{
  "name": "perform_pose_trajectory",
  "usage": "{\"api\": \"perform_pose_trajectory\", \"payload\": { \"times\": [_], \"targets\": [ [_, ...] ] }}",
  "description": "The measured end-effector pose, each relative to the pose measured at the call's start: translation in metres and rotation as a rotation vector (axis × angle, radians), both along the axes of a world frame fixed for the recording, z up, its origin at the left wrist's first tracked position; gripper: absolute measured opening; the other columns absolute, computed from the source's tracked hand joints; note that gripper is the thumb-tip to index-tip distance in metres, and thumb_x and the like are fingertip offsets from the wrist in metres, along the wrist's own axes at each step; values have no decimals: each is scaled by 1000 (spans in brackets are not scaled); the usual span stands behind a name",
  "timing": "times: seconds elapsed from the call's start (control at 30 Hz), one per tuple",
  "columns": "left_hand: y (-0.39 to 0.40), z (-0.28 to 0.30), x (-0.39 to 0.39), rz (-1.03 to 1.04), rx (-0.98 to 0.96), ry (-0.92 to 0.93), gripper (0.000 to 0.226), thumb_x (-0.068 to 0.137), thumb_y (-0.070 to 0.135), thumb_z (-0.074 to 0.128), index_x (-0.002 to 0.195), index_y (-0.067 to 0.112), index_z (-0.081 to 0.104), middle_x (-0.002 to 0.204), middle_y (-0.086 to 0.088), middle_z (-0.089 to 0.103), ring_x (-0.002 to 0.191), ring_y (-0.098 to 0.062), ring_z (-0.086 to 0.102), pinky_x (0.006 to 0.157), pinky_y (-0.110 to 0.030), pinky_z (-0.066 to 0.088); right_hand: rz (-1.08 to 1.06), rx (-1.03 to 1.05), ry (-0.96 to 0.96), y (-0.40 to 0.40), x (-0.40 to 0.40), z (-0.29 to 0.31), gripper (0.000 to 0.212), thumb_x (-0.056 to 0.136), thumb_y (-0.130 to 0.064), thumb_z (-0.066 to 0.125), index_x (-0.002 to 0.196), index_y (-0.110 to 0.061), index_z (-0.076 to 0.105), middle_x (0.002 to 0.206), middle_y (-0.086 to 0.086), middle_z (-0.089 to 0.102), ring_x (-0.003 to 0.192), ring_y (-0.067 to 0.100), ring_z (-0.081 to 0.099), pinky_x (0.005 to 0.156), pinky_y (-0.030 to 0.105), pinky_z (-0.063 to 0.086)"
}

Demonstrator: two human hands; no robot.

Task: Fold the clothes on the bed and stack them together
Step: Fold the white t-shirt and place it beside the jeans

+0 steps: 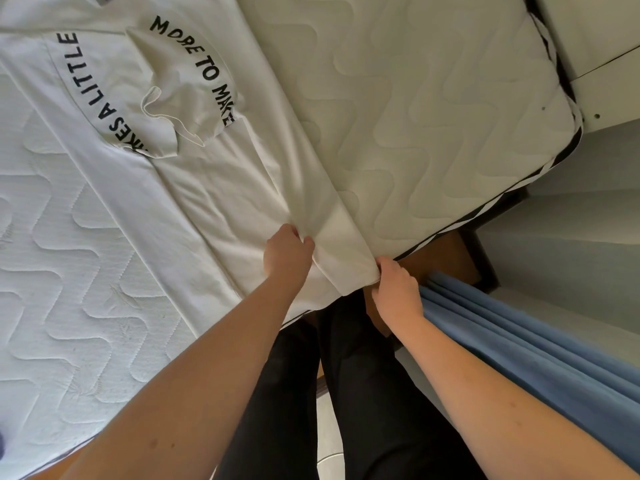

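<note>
A white T-shirt (194, 161) with black lettering lies spread across the quilted mattress (433, 116) of the bed, its hem at the near edge. The left hand (287, 252) pinches a bunch of the fabric just in from the hem, fingers curled round it. The right hand (396, 285) grips the shirt's near corner at the mattress edge. A blue curtain (540, 348) hangs to the right.

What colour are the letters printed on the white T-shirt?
Black, on the white T-shirt; seen best in the head view.
</note>
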State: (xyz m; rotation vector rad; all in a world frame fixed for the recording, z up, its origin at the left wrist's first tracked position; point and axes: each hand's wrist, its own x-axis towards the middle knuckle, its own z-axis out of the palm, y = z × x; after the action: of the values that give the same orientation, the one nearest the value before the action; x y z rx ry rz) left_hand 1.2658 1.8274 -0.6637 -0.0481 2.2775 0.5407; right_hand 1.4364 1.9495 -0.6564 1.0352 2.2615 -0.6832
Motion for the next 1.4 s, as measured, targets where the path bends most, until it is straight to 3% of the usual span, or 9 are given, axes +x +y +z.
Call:
{"api": "perform_pose_trajectory", "payload": {
  "times": [0.17,0.27,0.4,0.53,0.7,0.97,1.07,1.27,1.4],
  "targets": [
    [1,3,-34,-183,25,-164,23,92,32,56,86,10,62,76,-4,73,69,-21,71,69,-32,57,-167,26,149,8,-7,10,31,93,-6,47,120,-17,58,117,3,60,110,24,54,94,38,39],
    [5,2,-60,132,187,-47,27,93,40,56,96,14,63,85,-2,72,85,-24,70,83,-38,55,-266,-76,297,18,-36,12,30,101,-19,45,128,-13,57,122,3,62,115,21,56,100,37,43],
    [22,2,-101,630,475,-172,12,92,28,65,85,19,67,92,-3,73,88,-24,71,87,-41,58,-252,-195,323,26,-92,10,36,100,-29,51,134,-17,51,114,-3,61,104,13,58,90,28,46],
    [28,-3,-122,565,336,-9,9,88,20,63,86,12,66,86,-9,70,77,-27,67,80,-48,59,-223,-103,186,31,-129,5,22,96,-31,57,115,-18,57,103,-2,64,93,18,61,81,36,51],
    [8,-5,-121,342,105,134,20,91,29,55,92,13,67,85,-5,72,84,-26,68,76,-38,56,-134,59,54,30,-140,9,14,97,-30,53,105,-20,59,100,1,65,89,22,61,80,38,51],
    [25,-10,-164,575,420,112,26,86,33,73,107,21,64,85,16,64,78,1,61,69,-15,46,-107,-75,332,31,-212,4,29,97,-25,55,123,-11,57,115,8,63,108,28,57,95,41,44],
    [36,-12,-186,673,485,26,28,84,23,76,110,17,64,85,13,65,81,-6,63,70,-17,48,-138,-85,353,38,-244,0,27,95,-27,58,118,-13,59,108,4,67,103,25,60,88,34,45],
    [31,-22,-195,894,483,28,11,88,24,71,79,20,65,67,7,63,68,-17,61,76,-33,56,-80,-7,165,47,-272,-11,15,93,-23,52,104,-18,60,102,4,67,101,27,61,81,34,46],
    [33,-23,-194,961,519,4,12,90,25,68,94,16,62,71,6,62,66,-13,58,81,-34,56,-107,-56,301,47,-288,-9,20,93,-24,56,110,-15,61,105,4,67,102,26,61,85,34,47]
  ]
}}
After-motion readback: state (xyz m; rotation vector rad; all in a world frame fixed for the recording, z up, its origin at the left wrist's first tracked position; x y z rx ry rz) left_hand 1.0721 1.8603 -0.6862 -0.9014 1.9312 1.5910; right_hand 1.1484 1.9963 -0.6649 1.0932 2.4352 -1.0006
